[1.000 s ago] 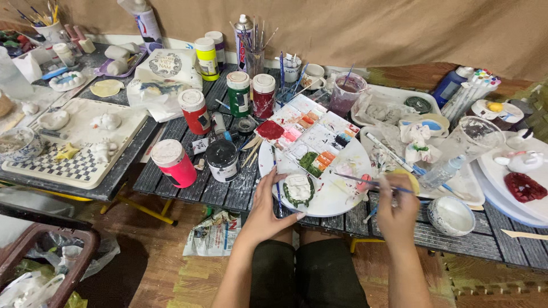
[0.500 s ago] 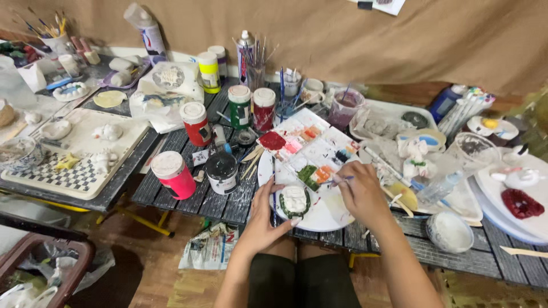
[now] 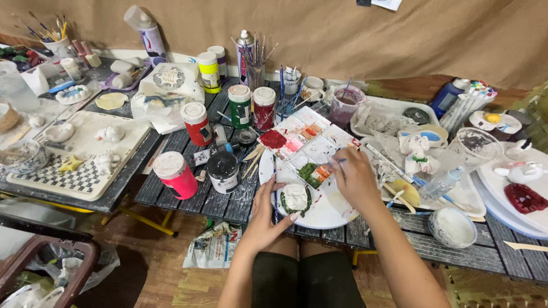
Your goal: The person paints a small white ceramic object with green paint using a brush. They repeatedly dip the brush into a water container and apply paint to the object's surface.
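Observation:
My left hand [image 3: 268, 214] rests at the near edge of a round white plate [image 3: 328, 211], its fingers touching a small white clay piece with a dark green rim [image 3: 295, 198]. My right hand [image 3: 355, 178] holds a thin paintbrush [image 3: 334, 163] whose tip reaches the green and orange wells of a white paint palette [image 3: 305, 145] lying on the plate. Red paint fills one palette corner.
Paint pots stand to the left: pink [image 3: 174, 174], black [image 3: 222, 171], red [image 3: 197, 122], green [image 3: 240, 105]. A checkered tray with white clay figures [image 3: 80, 151] lies far left. Brush cups, a purple water cup [image 3: 345, 105], a small bowl [image 3: 452, 227] and plates crowd the slatted table.
My right hand has moved left from the table's right side onto the palette with the brush. My left hand stays by the clay piece. The view has shifted slightly.

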